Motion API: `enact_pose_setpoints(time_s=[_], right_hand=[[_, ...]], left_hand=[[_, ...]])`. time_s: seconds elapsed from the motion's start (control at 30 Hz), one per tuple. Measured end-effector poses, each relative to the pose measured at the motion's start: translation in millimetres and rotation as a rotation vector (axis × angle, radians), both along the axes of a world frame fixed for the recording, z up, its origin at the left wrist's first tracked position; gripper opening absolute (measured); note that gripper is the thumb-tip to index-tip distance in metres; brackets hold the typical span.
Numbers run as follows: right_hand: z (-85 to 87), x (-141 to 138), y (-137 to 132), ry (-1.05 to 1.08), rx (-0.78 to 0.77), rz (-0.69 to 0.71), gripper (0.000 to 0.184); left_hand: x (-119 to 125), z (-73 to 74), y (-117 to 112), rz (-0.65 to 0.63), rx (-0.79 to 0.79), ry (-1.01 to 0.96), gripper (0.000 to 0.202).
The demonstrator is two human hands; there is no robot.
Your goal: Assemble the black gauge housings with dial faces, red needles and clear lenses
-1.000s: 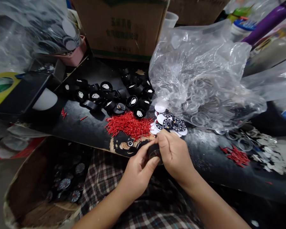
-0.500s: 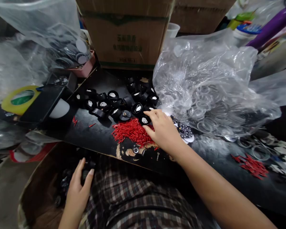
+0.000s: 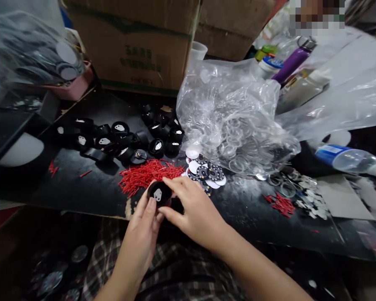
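A black round housing with a small pale plate inside is held above the table's front edge. Around its left side and underneath are the fingers of my left hand, the thumb lying over the rim. My right hand grips the same housing from the right, thumb below and fingers on top. Just behind my hands lies a heap of thin red pointers. Several more black housings are clustered farther back on the table. Printed black and white dial discs lie beyond my right hand.
A clear bag of transparent rings sits at the right back, near a purple bottle. Cardboard boxes stand behind. Right of me are more red pointers, small pale plates and a plastic bottle.
My right hand has come back toward me from the housings with one of them. My left hand has risen from beside my lap to meet it. The view has turned right.
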State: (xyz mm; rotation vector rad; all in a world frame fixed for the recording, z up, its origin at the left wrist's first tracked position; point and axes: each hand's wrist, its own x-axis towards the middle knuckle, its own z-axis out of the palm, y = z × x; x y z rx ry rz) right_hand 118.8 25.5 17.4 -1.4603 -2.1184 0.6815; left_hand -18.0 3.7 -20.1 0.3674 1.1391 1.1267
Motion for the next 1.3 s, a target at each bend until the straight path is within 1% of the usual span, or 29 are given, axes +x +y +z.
enact_pose_setpoints(time_s=[0.07, 0.1, 0.17, 0.2, 0.27, 0.3, 0.37, 0.43, 0.5, 0.57, 0.6, 0.67, 0.77, 0.83, 0.9, 0.97, 1.03, 1.1, 1.13, 1.2, 1.3], right_hand=[[-3.6, 24.3, -0.9, 0.0, -0.006, -0.043, 0.035], [-7.3, 40.1, 1.4, -0.037, 0.016, -0.122, 0.03], [-17.3, 72.6, 8.6, -0.232, 0.071, -0.334, 0.036], [-22.5, 86.7, 11.9, -0.291, 0.071, -0.386, 0.037], [-29.6, 105.3, 15.1, -0.28, 0.083, -0.393, 0.032], [-30.7, 109.1, 14.4, -0.244, 0.093, -0.381, 0.027], [-27.9, 105.8, 8.7, -0.164, 0.146, -0.386, 0.021], [-21.4, 91.2, 0.1, -0.095, 0.196, -0.365, 0.02], [-15.7, 71.8, -8.2, -0.011, 0.206, -0.256, 0.018], [-13.3, 54.0, -13.8, 0.066, 0.157, -0.128, 0.015], [-13.4, 47.2, -15.3, 0.103, 0.128, -0.103, 0.015], [-14.7, 38.6, -16.0, 0.163, 0.047, -0.142, 0.015], [-15.2, 36.0, -14.5, 0.217, -0.119, -0.292, 0.022], [-12.2, 36.7, -14.3, 0.294, -0.189, -0.352, 0.024], [-7.0, 36.0, -14.7, 0.379, -0.169, -0.353, 0.021], [-1.7, 32.7, -14.6, 0.405, -0.107, -0.299, 0.019], [1.7, 27.9, -12.9, 0.369, -0.047, -0.229, 0.022], [2.9, 23.7, -10.3, 0.319, -0.029, -0.215, 0.021], [2.9, 22.4, -9.0, 0.301, -0.043, -0.228, 0.017], [2.3, 21.5, -7.1, 0.293, -0.122, -0.258, 0.009], [1.5, 23.3, -6.5, 0.367, -0.247, -0.277, 0.003]], left_hand=[[4.1, 1.5, 1.8, 0.008, 0.044, -0.06, 0.033], [4.2, 2.4, 1.3, 0.001, 0.071, -0.087, 0.03], [3.1, 4.1, -1.6, -0.019, 0.081, -0.126, 0.026], [2.8, 4.7, -3.5, -0.031, 0.067, -0.14, 0.026], [4.5, 5.8, -6.7, -0.053, 0.021, -0.168, 0.031], [6.3, 6.3, -7.5, -0.056, 0.0, -0.182, 0.033], [11.6, 7.7, -6.7, -0.064, -0.036, -0.222, 0.038], [17.5, 9.7, -2.6, -0.082, -0.068, -0.293, 0.04], [22.4, 12.1, 3.2, -0.086, -0.092, -0.385, 0.04], [25.5, 14.2, 8.3, -0.045, -0.109, -0.453, 0.039], [26.3, 15.0, 9.8, -0.017, -0.109, -0.473, 0.037], [27.0, 16.3, 10.3, 0.024, -0.104, -0.499, 0.034], [26.5, 16.5, 7.3, 0.033, -0.071, -0.531, 0.034], [26.0, 14.9, 5.0, 0.023, -0.056, -0.5, 0.034], [26.0, 12.1, 2.6, 0.008, -0.043, -0.41, 0.032], [26.6, 8.8, -0.2, -0.02, -0.02, -0.315, 0.031], [27.7, 5.8, -3.6, -0.06, 0.024, -0.246, 0.032], [28.2, 3.5, -6.5, -0.109, 0.077, -0.177, 0.033], [28.0, 2.5, -7.6, -0.131, 0.101, -0.134, 0.034], [26.7, 0.8, -8.8, -0.184, 0.133, -0.064, 0.034], [24.2, -0.8, -9.3, -0.251, 0.149, -0.063, 0.032]])
